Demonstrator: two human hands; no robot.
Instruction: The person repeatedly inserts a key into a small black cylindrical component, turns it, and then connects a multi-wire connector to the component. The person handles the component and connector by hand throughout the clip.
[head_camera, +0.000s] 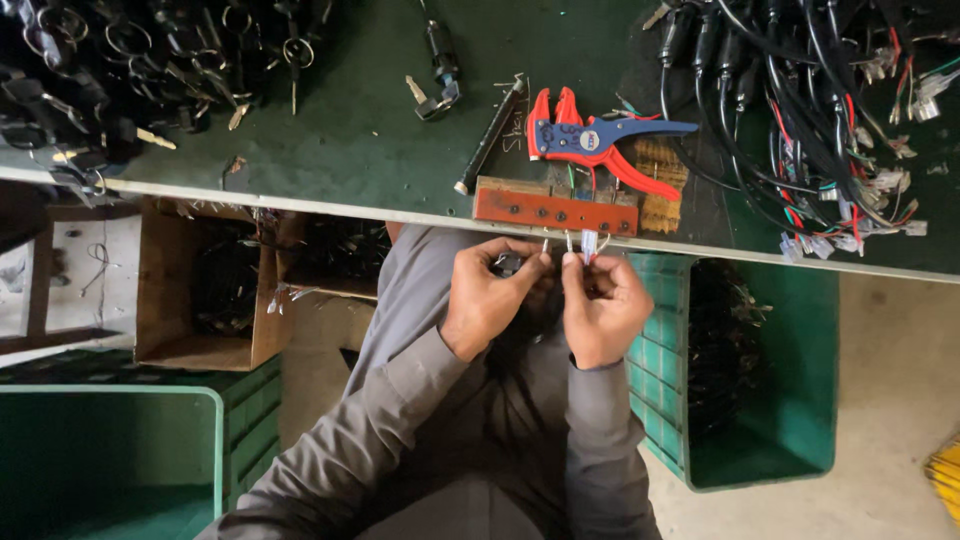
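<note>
- A small white plastic connector (588, 243) with thin wire ends is pinched in the right hand (603, 308), just below the bench edge.
- The left hand (490, 293) is closed on a small dark part (508, 263); both hands sit close together, fingertips nearly touching.
- Just above them, a rust-red metal block with holes (555, 212) lies on the green workbench (350, 140).
- Red-and-blue wire-stripping pliers (590, 140) rest beyond it.
- A green plastic crate (800, 420) stands to the right.

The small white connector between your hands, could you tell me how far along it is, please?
Done: finished-looking wired harnesses lie piled on the green bench. In hand: left hand and right hand pinch the small white connector and its wires. Left: cannot tell how many.
</note>
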